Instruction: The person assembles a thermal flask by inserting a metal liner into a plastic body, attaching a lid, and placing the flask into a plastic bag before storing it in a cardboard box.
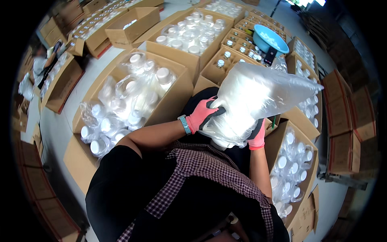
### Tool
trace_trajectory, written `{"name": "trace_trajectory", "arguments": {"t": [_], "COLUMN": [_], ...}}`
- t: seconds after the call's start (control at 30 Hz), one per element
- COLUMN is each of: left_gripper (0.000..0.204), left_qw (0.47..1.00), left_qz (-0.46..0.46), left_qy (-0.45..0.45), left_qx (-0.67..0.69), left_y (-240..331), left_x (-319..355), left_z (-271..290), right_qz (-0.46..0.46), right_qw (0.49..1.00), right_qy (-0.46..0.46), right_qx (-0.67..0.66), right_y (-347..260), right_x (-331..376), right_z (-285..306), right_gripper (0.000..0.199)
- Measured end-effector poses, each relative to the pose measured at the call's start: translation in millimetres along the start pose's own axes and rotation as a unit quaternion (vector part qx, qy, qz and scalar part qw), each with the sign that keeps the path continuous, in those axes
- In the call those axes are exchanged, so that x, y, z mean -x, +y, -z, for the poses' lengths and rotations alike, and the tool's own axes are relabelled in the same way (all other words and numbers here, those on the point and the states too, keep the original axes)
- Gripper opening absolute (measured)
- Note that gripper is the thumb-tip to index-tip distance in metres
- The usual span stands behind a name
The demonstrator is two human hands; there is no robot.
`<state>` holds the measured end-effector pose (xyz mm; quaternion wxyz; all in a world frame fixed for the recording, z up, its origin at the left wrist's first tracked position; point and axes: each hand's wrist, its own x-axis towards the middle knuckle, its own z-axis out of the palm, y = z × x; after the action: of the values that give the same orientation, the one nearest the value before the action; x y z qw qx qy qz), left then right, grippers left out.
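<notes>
Both my hands wear pink and black gloves and grip a large clear plastic bag (254, 97) that holds a white bottle, held in front of my chest. My left hand (202, 114) presses the bag's left side; a teal wristband sits on that wrist. My right hand (257, 137) clasps the bag's lower right edge. The bag's open end fans out to the upper right.
Cardboard boxes surround me. A box of bagged white-capped bottles (129, 97) lies at my left, another (292, 169) at my right. Farther off stand a box of white bottles (189, 32), divider boxes with small bottles (238, 48), and a blue basin (268, 38).
</notes>
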<state>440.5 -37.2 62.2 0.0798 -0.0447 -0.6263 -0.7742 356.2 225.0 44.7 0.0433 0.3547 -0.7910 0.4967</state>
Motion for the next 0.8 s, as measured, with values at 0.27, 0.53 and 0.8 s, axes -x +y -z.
{"name": "trace_trajectory", "arguments": {"t": [0.27,0.53,0.8], "left_gripper": [0.055,0.049,0.044], "left_qw": [0.861,0.849,0.536], "left_qz": [-0.036,-0.205,0.148], "left_qy": [0.117,0.343,0.34], "left_qx": [0.493,-0.344,-0.758], "left_y": [74,42,-27], "left_x": [56,70,68], "left_z": [125,313,440], "right_qz": [-0.064,0.03,0.01], "right_qw": [0.913,0.92,0.927], "right_qy": [-0.271,-0.357,-0.366], "right_qx": [-0.297,-0.161,-0.088], "right_y": [-125,-134,-107], "right_x": [-75,-84,-65], "right_z": [-49,-119,-99], "right_gripper": [0.08,0.077,0.069]}}
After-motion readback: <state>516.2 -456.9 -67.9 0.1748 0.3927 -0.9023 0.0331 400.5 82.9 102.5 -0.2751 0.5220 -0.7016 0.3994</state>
